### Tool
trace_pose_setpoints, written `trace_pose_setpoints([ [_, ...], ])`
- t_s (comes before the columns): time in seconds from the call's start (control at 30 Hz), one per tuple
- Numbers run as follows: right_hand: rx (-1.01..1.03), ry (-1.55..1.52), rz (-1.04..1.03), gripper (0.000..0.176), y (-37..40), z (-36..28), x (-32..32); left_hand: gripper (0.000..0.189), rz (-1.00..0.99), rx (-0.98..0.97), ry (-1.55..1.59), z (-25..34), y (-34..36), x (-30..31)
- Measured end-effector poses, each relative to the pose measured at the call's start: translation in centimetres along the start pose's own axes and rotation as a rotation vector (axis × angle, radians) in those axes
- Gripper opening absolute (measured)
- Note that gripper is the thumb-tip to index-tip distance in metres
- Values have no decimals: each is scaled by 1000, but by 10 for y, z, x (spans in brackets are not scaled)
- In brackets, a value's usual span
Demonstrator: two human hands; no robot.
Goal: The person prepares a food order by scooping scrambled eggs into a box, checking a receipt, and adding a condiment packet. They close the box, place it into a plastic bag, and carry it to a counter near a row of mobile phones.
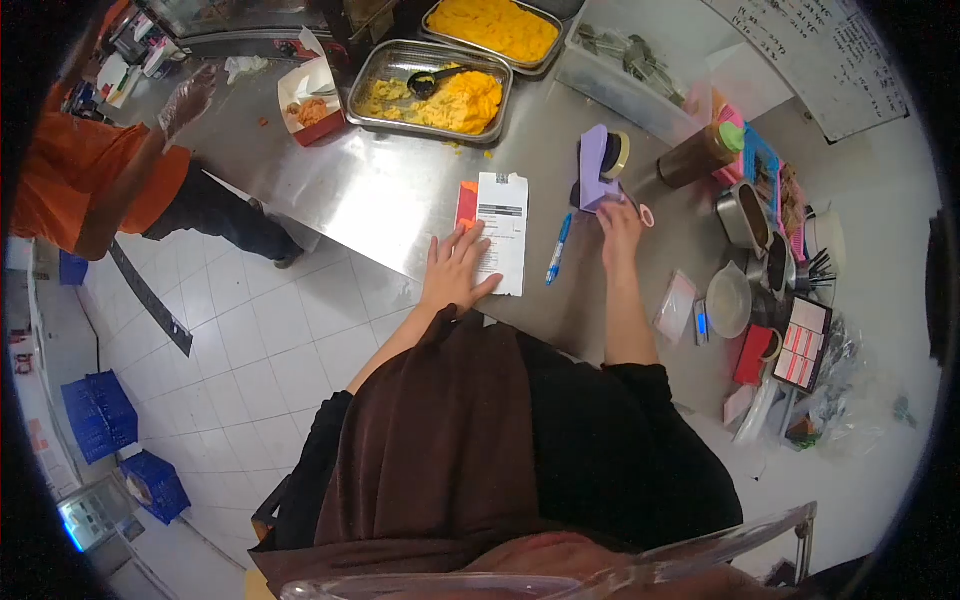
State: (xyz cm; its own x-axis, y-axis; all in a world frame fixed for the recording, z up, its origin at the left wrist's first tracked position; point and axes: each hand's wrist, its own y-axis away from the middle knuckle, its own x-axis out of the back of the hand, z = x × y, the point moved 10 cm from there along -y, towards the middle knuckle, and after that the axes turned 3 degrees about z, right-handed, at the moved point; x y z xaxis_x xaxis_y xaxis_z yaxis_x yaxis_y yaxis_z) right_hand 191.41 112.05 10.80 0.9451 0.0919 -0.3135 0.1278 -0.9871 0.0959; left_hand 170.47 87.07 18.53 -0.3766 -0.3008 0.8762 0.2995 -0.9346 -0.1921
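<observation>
1. Two hands are at work on the steel counter [330,190]. The left hand [455,268] lies flat and released, palm down, on the lower left corner of a white slip [503,225].
2. The right hand [620,228] touches the near edge of a purple dispenser [596,170], fingers curled. I cannot tell whether it grips anything. A pink loop [647,215] shows just beside it.
3. The slip lies near the counter's front edge, between the two hands and well apart from the food. An orange card [467,203] peeks out along its left side.
4. To do this well, I judge the left palm should press evenly so slip and card do not slide apart.
5. The fingers should stay off the printed lines, so the text can be read.
6. The right hand likely needs to steady the dispenser's base, since it looks light and could tip or skid on steel.
7. One blue pen [558,250] lies between slip and dispenser. It is best left where the right hand can reach it.
8. Count near the hands: one slip, one card, one pen, one dispenser and one tape roll [617,155].
9. Count farther off:
   - Two trays of yellow food, a near one [392,68] holding one spoon [430,82] and a far one [553,50].
   - One red carton [310,100].
   - One brown bottle [695,155].
10. One co-worker in orange stands at the far left, one gloved hand [187,100] raised over the counter.
11. Two blue crates [100,415] [155,485] sit on the tiled floor.
</observation>
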Motion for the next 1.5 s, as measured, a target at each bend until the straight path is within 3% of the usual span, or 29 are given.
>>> trace_pose_setpoints([
  [0.03, 53, 9, -4, 11, 2, -1, 0, 56, 7, -4, 12, -1, 0, -1],
  [0.13, -46, 33, 102, 7, -4, -2, 8, 57, 22, -3, 91, -5, 1, -4],
  [0.23, -103, -74, 333, 9, -1, 7, 34, 58, 29, 6, 129, -1, 0, 5],
  [0.27, 116, 210, 315, 9, 4, -16, 34, 58, 33, 10, 133, 1, 0, 8],
  [0.33, 551, 781, 271, 11, 66, -84, -38, 57, 47, 22, 91, 1, 1, 9],
  [0.37, 455, 654, 22, 12, 76, -75, -80, 56, 52, 33, 72, 0, 1, 9],
  [0.4, 221, 699, -256, 12, 83, -41, -119, 56, 64, 40, 59, 0, 1, 10],
  [0.43, 209, 526, -530, 13, 88, 7, -155, 55, 70, 45, 46, 0, 2, 10],
  [0.47, 218, 847, -708, 16, 113, -13, -203, 55, 76, 44, 33, 1, 2, 11],
  [0.5, 291, 1083, -789, 23, 121, -13, -231, 55, 70, 55, 17, 2, 2, 11],
  [0.57, 226, 1577, -817, 26, 124, -12, -255, 55, 57, 61, -15, 4, 3, 14],
  [0.63, 124, 1592, -891, 28, 115, -6, -254, 56, 3, 77, -28, 4, 3, 10],
  [0.7, 163, 1654, -819, 29, 108, -28, -245, 56, 7, 64, -2, 6, 2, 11],
  [0.87, 135, 1548, -391, 24, 81, -48, -144, 54, 92, -53, 84, 8, 3, 8],
  [1.0, 91, 1208, -239, 18, 106, -67, -2, 50, 169, -235, 60, 13, -2, 9],
  [1.03, 6, 1064, -149, 15, 111, -65, 45, 48, 164, -198, 68, 23, -5, 18],
  [1.07, 162, 994, -96, 18, 123, -78, 86, 45, 157, -158, 75, 33, -7, 26],
  [1.13, 229, 1086, 62, 23, 151, -134, 157, 41, 254, -143, 247, 31, -13, 16],
  [1.17, 248, 1099, 139, 23, 165, -162, 191, 38, 300, -232, 93, 62, -15, 23],
  [1.23, 123, 1049, 334, 31, 187, -212, 255, 34, 302, -297, 59, 114, -24, 21],
  [1.27, 129, 1061, 388, 34, 192, -231, 283, 32, 285, -318, 43, 135, -28, 9],
  [1.3, 132, 1073, 438, 36, 194, -247, 311, 28, 235, -281, 220, 157, -33, -6],
  [1.33, 132, 1085, 483, 39, 192, -262, 338, 26, 230, -355, 101, 189, -34, -16],
  [1.5, 270, 1245, 291, 40, 104, -353, 426, 30, -17, -297, 219, 294, -39, -120],
])
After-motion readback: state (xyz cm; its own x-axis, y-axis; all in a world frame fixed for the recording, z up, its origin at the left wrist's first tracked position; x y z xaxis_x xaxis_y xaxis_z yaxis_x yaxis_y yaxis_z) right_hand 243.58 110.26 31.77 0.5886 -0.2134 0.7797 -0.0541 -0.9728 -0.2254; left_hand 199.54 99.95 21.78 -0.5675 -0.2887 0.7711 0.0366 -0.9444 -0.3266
